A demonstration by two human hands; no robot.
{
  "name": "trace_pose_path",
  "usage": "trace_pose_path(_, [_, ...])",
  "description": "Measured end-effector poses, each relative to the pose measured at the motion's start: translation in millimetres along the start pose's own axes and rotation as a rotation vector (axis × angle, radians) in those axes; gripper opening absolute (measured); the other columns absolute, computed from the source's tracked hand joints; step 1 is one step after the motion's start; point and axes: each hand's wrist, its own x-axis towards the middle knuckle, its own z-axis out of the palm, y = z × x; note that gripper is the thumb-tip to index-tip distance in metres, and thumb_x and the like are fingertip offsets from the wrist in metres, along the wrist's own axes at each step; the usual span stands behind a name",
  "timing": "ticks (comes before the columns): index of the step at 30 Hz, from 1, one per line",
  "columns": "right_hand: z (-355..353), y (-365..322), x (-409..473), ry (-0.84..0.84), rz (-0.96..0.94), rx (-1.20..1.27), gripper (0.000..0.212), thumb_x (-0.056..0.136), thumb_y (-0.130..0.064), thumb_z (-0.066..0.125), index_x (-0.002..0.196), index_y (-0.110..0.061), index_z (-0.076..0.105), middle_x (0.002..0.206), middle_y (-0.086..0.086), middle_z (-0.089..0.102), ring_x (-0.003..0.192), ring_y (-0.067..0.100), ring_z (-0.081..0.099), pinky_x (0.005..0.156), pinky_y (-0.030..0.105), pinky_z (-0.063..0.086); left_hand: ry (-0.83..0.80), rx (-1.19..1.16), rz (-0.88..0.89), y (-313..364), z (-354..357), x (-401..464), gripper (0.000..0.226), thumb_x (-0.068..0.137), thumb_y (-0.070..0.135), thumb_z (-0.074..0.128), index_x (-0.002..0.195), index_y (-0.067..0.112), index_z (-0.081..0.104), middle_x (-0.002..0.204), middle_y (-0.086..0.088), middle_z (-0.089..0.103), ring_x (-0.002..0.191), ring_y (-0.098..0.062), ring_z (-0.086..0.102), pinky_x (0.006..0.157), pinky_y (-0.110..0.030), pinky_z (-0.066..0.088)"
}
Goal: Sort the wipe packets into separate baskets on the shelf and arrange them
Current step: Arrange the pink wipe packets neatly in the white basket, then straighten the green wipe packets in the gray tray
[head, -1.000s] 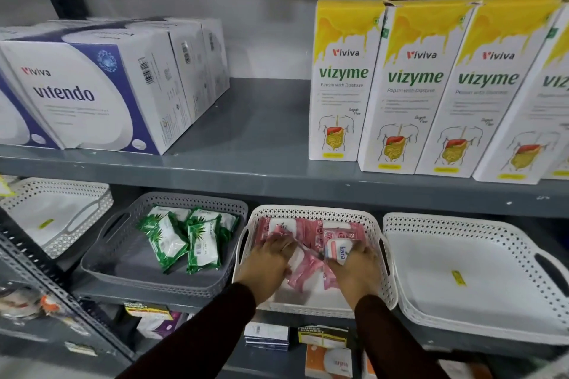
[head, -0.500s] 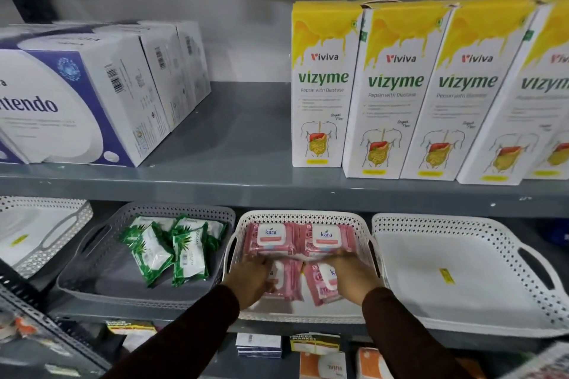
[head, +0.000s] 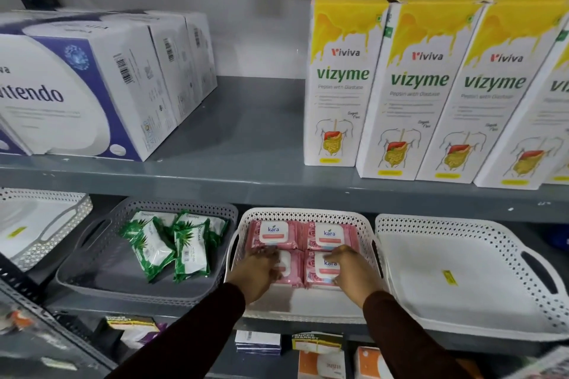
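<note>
A white perforated basket [head: 301,214] on the lower shelf holds pink "kara" wipe packets laid flat in two rows. Two lie side by side at the back [head: 274,234] and two in front. My left hand [head: 258,271] grips the front left pink packet [head: 292,268] and covers most of it. My right hand [head: 354,268] holds the outer edge of the front right pink packet [head: 320,271]. To the left, a grey basket [head: 101,271] holds several green and white wipe packets [head: 172,243] in a loose pile.
A white basket [head: 462,283] with only a yellow sticker inside sits to the right, and another white basket [head: 40,224] is at the far left. The upper shelf [head: 246,132] carries white and purple boxes [head: 92,92] and yellow Vizyme cartons [head: 415,86]. Small boxes sit on the shelf below [head: 317,341].
The jumbled pink packets now lie flat in a neat two-by-two block. Both hands drew back from the pile to the front row and squared the two front packets together.
</note>
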Motion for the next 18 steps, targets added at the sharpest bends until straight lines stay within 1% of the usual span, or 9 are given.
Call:
trace_pose_path(3, [-2.2, -5.5, -6.7, -0.013, 0.054, -0.04, 0.053, 0.087, -0.008, 0.067, 0.136, -0.027, 0.057, 0.145, -0.002, 0.053, 0.13, 0.02, 0.053, 0.112, 0.032, 0.041, 0.015, -0.193, -0.067, -8.9, -21.0, -12.3, 0.036, 0.1, 0.012, 0.056, 0.135, 0.016, 0.058, 0.129, -0.003, 0.064, 0.111, -0.013, 0.063, 0.098, -0.023, 0.047])
trace_pose_path(6, [-2.8, -39.0, -13.2, 0.071, 0.094, -0.031, 0.048, 0.089, -0.009, 0.059, 0.132, -0.03, 0.06, 0.133, 0.001, 0.065, 0.114, 0.019, 0.063, 0.096, 0.031, 0.052, 0.242, -0.246, -0.048, -35.2, -52.9, -42.9, 0.039, 0.099, 0.007, 0.056, 0.133, 0.024, 0.063, 0.127, 0.01, 0.063, 0.108, -0.007, 0.062, 0.093, -0.011, 0.042])
trace_pose_path(8, [-0.5, -81.6, -18.3, 0.175, 0.044, 0.058, 0.038, 0.093, -0.012, 0.055, 0.126, -0.027, 0.065, 0.122, 0.001, 0.071, 0.097, 0.018, 0.067, 0.081, 0.024, 0.05, 0.375, -0.11, -0.045, -73.4, -73.1, -62.8, 0.043, 0.094, -0.001, 0.059, 0.129, 0.021, 0.066, 0.127, 0.0, 0.066, 0.11, -0.017, 0.064, 0.094, -0.015, 0.042])
trace_pose_path(10, [14.2, -132.7, -17.2, 0.204, -0.037, 0.143, 0.035, 0.093, -0.01, 0.055, 0.123, -0.024, 0.067, 0.12, -0.005, 0.07, 0.085, 0.011, 0.067, 0.078, 0.017, 0.044, 0.411, 0.01, -0.065, -119.0, -96.3, -83.8, 0.055, 0.078, -0.017, 0.064, 0.124, 0.013, 0.069, 0.122, -0.014, 0.068, 0.106, -0.031, 0.067, 0.093, -0.023, 0.044])
trace_pose_path(11, [25.4, -155.9, -14.4, 0.194, -0.068, 0.178, 0.036, 0.092, -0.008, 0.056, 0.122, -0.024, 0.068, 0.117, -0.009, 0.068, 0.078, 0.008, 0.065, 0.077, 0.017, 0.044, 0.388, 0.07, -0.057, -141.0, -107.0, -91.8, 0.065, 0.067, -0.024, 0.067, 0.122, 0.011, 0.07, 0.121, -0.019, 0.068, 0.106, -0.036, 0.066, 0.092, -0.028, 0.046])
trace_pose_path(13, [51.5, -199.5, -6.7, 0.17, -0.117, 0.258, 0.038, 0.089, -0.005, 0.057, 0.121, -0.021, 0.069, 0.118, 0.001, 0.072, 0.081, 0.008, 0.062, 0.078, 0.02, 0.045, 0.268, 0.234, -0.021, -178.5, -126.6, -106.2, 0.085, 0.049, -0.025, 0.068, 0.126, 0.01, 0.066, 0.133, -0.02, 0.06, 0.118, -0.042, 0.059, 0.092, -0.042, 0.052])
trace_pose_path(14, [63.1, -220.3, -2.6, 0.154, -0.123, 0.288, 0.037, 0.09, -0.007, 0.058, 0.123, -0.02, 0.067, 0.119, 0.005, 0.072, 0.089, 0.011, 0.064, 0.082, 0.022, 0.047, 0.176, 0.305, -0.045, -194.1, -131.7, -111.9, 0.091, 0.054, -0.023, 0.064, 0.138, 0.013, 0.057, 0.147, -0.017, 0.046, 0.131, -0.041, 0.047, 0.102, -0.049, 0.046])
trace_pose_path(16, [83.5, -258.4, 8.4, 0.107, -0.103, 0.257, 0.036, 0.093, -0.02, 0.06, 0.128, -0.017, 0.063, 0.121, 0.01, 0.071, 0.103, 0.023, 0.067, 0.087, 0.028, 0.051, -0.04, 0.389, -0.101, -221.6, -134.2, -117.8, 0.088, 0.076, -0.013, 0.053, 0.154, 0.023, 0.031, 0.162, -0.003, 0.016, 0.147, -0.032, 0.018, 0.118, -0.047, 0.021])
trace_pose_path(18, [102.6, -285.9, 21.1, 0.056, -0.065, 0.175, 0.045, 0.092, -0.035, 0.061, 0.13, -0.012, 0.057, 0.124, 0.016, 0.066, 0.112, 0.032, 0.063, 0.09, 0.035, 0.051, -0.106, 0.419, -0.063, -237.0, -133.2, -116.9, 0.077, 0.088, 0.006, 0.06, 0.154, 0.029, 0.029, 0.162, 0.001, 0.019, 0.147, -0.031, 0.019, 0.12, -0.045, 0.013])
